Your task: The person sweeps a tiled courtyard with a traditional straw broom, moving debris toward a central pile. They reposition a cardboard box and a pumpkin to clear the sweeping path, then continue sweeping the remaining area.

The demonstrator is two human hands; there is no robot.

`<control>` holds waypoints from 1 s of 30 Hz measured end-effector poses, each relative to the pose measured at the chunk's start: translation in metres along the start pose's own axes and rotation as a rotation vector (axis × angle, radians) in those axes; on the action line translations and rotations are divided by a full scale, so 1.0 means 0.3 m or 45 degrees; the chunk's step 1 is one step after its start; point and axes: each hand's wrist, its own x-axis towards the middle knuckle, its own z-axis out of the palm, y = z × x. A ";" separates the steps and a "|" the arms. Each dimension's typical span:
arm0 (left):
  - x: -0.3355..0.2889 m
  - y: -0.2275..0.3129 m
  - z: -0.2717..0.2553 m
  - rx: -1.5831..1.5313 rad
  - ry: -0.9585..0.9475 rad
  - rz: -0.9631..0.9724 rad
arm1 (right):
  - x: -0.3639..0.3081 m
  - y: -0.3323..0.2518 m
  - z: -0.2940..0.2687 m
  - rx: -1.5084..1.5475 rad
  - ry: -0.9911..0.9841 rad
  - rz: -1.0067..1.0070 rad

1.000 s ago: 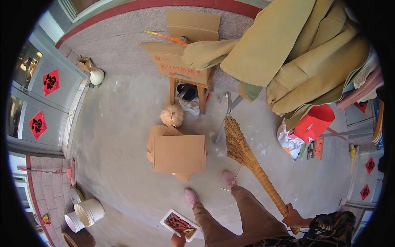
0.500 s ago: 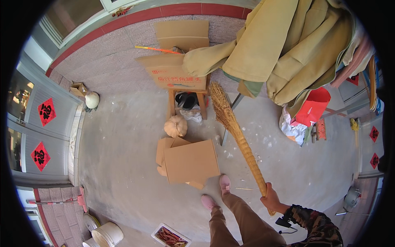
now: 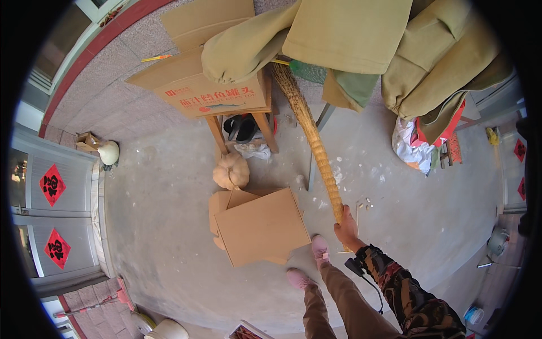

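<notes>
In the head view, the only one given, a long straw broom (image 3: 308, 125) is held by the right hand (image 3: 346, 229), right of centre and below the middle. The fingers are wrapped firmly around the lower part of the handle (image 3: 326, 175). The left hand is not in view, so its state cannot be told; the right, in contact with the broom, is the nearer one.

From the right hand, nearly all of the broom lies ahead, away from the body and slightly to the left. Its long axis is drawn as a steep slant, from the grip at lower right to the bristle head (image 3: 289, 90) at upper left. The bristles are pointed away from the person, towards the gap between a printed carton (image 3: 169, 90) and a hanging khaki coat (image 3: 344, 42). Whether the bristle tips are touching anything cannot be told.

A grey metal leg (image 3: 312, 169) is crossed by the broom. To the left of the handle, a pumpkin (image 3: 231, 171) is seen just beyond flattened cardboard (image 3: 262, 226), which is laid on the concrete floor (image 3: 164, 226) near the pink shoes (image 3: 320, 248).
</notes>
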 end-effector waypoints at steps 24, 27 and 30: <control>0.125 -0.024 0.010 -0.023 -0.126 0.003 | 0.078 -0.026 0.113 -0.015 -0.139 0.175; 0.129 -0.025 0.019 -0.062 -0.139 0.006 | 0.081 -0.020 0.100 0.033 -0.216 0.203; 0.122 -0.019 0.024 -0.090 -0.114 0.001 | -0.061 -0.006 -0.007 0.002 -0.222 0.154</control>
